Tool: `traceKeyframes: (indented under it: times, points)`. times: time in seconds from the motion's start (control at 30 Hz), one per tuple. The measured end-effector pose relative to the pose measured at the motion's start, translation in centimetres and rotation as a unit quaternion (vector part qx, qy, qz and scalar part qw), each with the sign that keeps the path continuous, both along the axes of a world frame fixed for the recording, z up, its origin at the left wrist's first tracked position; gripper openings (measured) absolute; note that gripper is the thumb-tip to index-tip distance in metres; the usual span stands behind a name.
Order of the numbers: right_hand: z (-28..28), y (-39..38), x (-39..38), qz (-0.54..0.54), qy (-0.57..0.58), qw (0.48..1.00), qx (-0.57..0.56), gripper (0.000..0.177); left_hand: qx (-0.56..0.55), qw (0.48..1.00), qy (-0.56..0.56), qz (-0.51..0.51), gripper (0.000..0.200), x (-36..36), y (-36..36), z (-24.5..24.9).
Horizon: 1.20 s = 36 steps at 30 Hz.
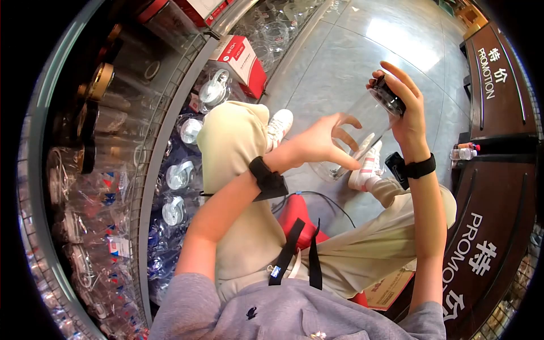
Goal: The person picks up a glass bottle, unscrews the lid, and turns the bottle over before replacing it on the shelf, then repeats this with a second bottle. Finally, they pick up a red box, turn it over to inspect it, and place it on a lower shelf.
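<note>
A clear, see-through jug [362,122] with a dark lid [387,96] is held tilted above the floor, between my two hands. My right hand [403,99] is wrapped round the dark lid at its upper end, with one finger raised. My left hand [326,141] is at the jug's side near its lower end, its fingers curved round the clear wall. Both wrists carry black straps with small devices.
Shelves of wrapped clear jugs with white lids [180,174] stand on the left. A red and white box [241,62] sits on the shelf edge. Brown promotion stands [493,209] and small bottles [463,153] are on the right. A red stool [294,212] is beneath me.
</note>
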State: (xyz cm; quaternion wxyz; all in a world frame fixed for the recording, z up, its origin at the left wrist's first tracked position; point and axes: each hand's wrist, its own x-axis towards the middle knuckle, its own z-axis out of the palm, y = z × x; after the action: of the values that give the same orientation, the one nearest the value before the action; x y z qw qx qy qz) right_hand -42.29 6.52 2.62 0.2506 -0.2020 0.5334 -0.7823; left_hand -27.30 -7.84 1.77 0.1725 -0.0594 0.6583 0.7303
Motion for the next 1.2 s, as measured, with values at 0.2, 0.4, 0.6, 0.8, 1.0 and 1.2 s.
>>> traceKeyframes:
  times: [0.2, 0.4, 0.6, 0.8, 1.0, 1.2]
  points:
    - [0.0, 0.0, -0.3, -0.023, -0.002, 1.0, 0.008, 0.025, -0.062, 0.998, 0.016, 0.015, 0.079, -0.1, 0.6, 0.0]
    - [0.0, 0.0, -0.2, -0.034, -0.001, 0.999, 0.015, 0.023, -0.085, 0.996, 0.017, 0.032, 0.08, 0.0, 1.1, -0.1]
    - [-0.6, -0.7, 0.4, -0.1, 0.069, 0.987, 0.107, 0.034, -0.257, 0.96, 0.066, 0.093, 0.082, -0.4, 0.4, -1.1]
    - [0.5, -2.3, 1.2, -0.032, -0.057, 0.998, 0.022, 0.051, -0.127, 0.972, 0.068, 0.183, 0.09, -0.4, 0.3, -1.1]
    - [0.5, -3.4, 2.6, 0.072, 0.014, 0.983, 0.166, 0.059, -0.264, 0.93, 0.089, 0.241, 0.092, -0.5, 0.1, -1.1]
    - [0.9, -4.2, 2.8, 0.084, -0.068, 0.972, 0.21, 0.064, -0.29, 0.923, 0.133, 0.214, 0.092, -0.9, -1.3, -3.5]
